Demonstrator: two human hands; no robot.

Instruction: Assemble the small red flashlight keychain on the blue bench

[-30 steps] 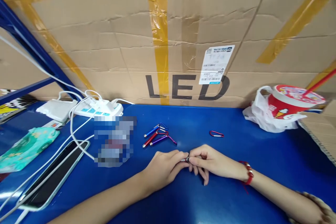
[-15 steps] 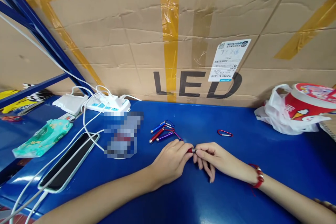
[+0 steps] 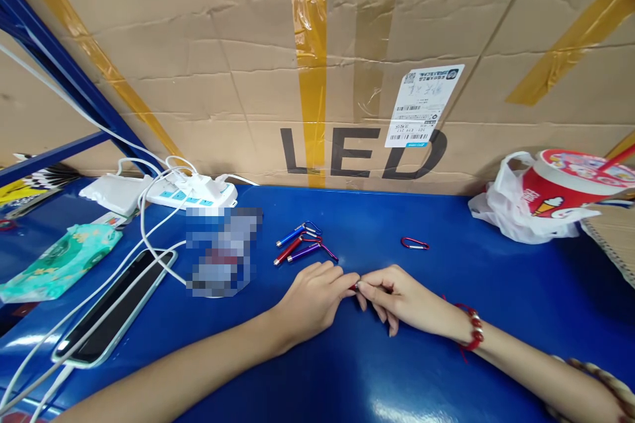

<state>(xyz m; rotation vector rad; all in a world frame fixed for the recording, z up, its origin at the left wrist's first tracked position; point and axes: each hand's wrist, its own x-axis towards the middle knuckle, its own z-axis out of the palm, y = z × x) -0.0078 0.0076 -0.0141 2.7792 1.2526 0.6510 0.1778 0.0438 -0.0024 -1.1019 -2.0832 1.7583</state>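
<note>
My left hand (image 3: 313,301) is closed around a small red keychain flashlight (image 3: 354,287), mostly hidden by the fingers. Thumb and forefinger of my right hand (image 3: 399,294) pinch at its end, while the other fingers hang loosely below; any small part between them is too covered to see. Just beyond my left hand lie a blue keychain flashlight (image 3: 290,236), a red one (image 3: 288,253) and a purple one (image 3: 303,252), each with a carabiner clip. A loose red carabiner (image 3: 415,244) rests on the blue table (image 3: 342,377) beyond my right hand.
A large cardboard box (image 3: 238,79) stands along the back. To the left are a white power strip (image 3: 198,193) with trailing cables, a phone (image 3: 114,310), a green packet (image 3: 64,261) and a blurred item (image 3: 223,254). A red cup (image 3: 550,195) in a plastic bag sits right.
The view has shifted slightly. Both hands have drawn closer together, and less of the red flashlight shows between them. The things on the table stay where they were.
</note>
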